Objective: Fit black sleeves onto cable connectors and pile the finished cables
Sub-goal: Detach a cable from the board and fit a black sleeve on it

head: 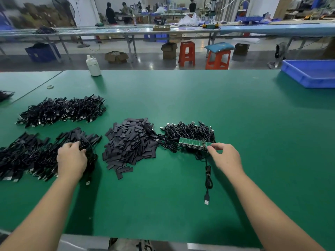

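Observation:
A heap of flat black sleeves (129,144) lies mid-table. To its right is a tangle of bare cables (188,134) with a green circuit-board strip (192,143) on top. My right hand (225,157) pinches the right end of that strip; one cable (208,175) trails from there toward me, ending in a USB plug (206,200). My left hand (71,160) rests on the near-left pile of sleeved cables (32,156), fingers curled around a cable at the pile's right edge. Another cable pile (62,110) sits farther back on the left.
The green table mat (181,98) stretches wide. A white bottle (93,66) stands at the far edge, a blue tray (311,73) at the far right. A small tape ring (50,86) lies far left. Stools, boxes and people at benches are beyond.

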Motion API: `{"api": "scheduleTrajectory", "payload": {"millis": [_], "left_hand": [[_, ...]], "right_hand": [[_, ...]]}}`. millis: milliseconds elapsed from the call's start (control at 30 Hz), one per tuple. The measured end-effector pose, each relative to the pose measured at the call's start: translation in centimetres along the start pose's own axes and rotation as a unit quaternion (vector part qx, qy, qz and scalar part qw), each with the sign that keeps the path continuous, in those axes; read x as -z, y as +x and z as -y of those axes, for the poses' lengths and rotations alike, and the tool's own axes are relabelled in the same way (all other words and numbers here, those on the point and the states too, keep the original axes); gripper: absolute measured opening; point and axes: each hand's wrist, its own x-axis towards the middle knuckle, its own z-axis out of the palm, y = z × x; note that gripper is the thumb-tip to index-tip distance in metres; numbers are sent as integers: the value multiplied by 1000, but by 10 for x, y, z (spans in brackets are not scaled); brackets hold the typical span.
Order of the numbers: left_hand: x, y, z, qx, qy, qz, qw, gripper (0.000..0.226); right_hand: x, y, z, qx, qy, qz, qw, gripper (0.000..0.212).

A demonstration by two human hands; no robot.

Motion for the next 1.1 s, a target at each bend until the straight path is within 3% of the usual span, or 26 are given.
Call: {"api": "scheduleTrajectory", "payload": {"millis": [67, 167, 233, 300, 500, 667, 867, 967, 1033, 1100], "left_hand": [[-4, -13, -15, -80, -17, 2, 997, 25], [-12, -39, -42, -189, -4, 156, 970, 10], [-21, -54, -53, -242, 23, 223, 944, 16], [-32, -64, -58, -263, 53, 230, 935, 26], [-53, -69, -57, -232, 30, 208, 950, 26], [-51, -71, -59, -255, 38, 156, 954, 17], [-53, -73, -67, -287, 52, 73, 954, 13], [-48, -76, -76, -316, 32, -22, 948, 5], [-41, -79, -85, -322, -16, -71, 944, 3], [-31, -82, -99, -277, -107, -51, 954, 1]], "right_hand": [[-5, -1, 2, 6, 13, 2, 1000, 35], [-11, 1, 3, 5, 20, 0, 1000, 28], [-15, 2, 3, 2, 23, 1, 1000, 15], [-17, 3, 2, -1, 21, 1, 1000, 5], [-18, 7, -2, -8, 38, -1, 999, 37], [-20, 11, -3, 7, 17, -11, 1000, 1], [-23, 8, -1, 5, -21, -20, 1000, 8], [-25, 5, 2, 11, -7, -49, 999, 13], [-25, 4, 4, 26, 39, -51, 998, 11], [-21, 2, 9, 18, 162, -17, 987, 6]]}}
